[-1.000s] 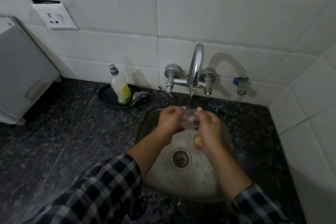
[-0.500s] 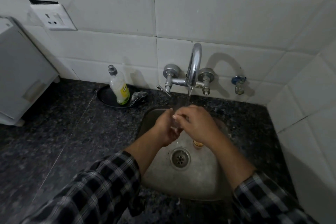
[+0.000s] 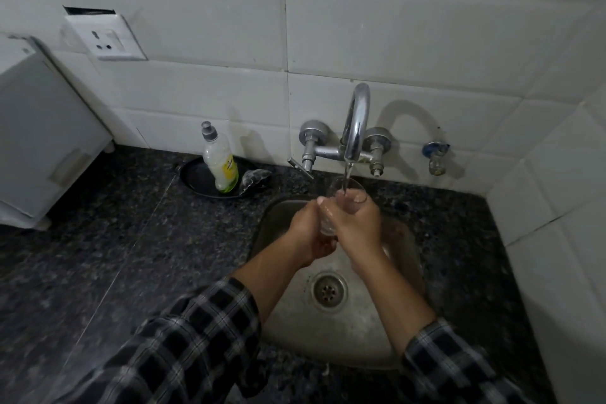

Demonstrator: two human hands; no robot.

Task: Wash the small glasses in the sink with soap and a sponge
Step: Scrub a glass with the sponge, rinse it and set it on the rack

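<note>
White tiled wall, dark speckled stone worktop (image 3: pixel 114 256), steel sink (image 3: pixel 344 331) set into it. Tap (image 3: pixel 355 121) running.

Change: the small glass (image 3: pixel 354 188), held sideways between the hands a second ago, now stands mouth-up under the stream, over the back of the basin. Left hand (image 3: pixel 311 226) curls round its lower body. Right hand (image 3: pixel 359 223) wraps the upper part, fingertips at the rim. Both grips closed on the glass.

Reads as rinsing, with the scrubbing of this one likely done. No sponge in either hand.

Soap bottle (image 3: pixel 221 164) upright in a black dish (image 3: pixel 193 179) left of the tap, crumpled grey scrubber (image 3: pixel 254 179) beside it. Wall socket (image 3: pixel 105 39) and white appliance (image 3: pixel 39 138) far left. Other glasses in the basin: cannot tell, the hands hide it.
</note>
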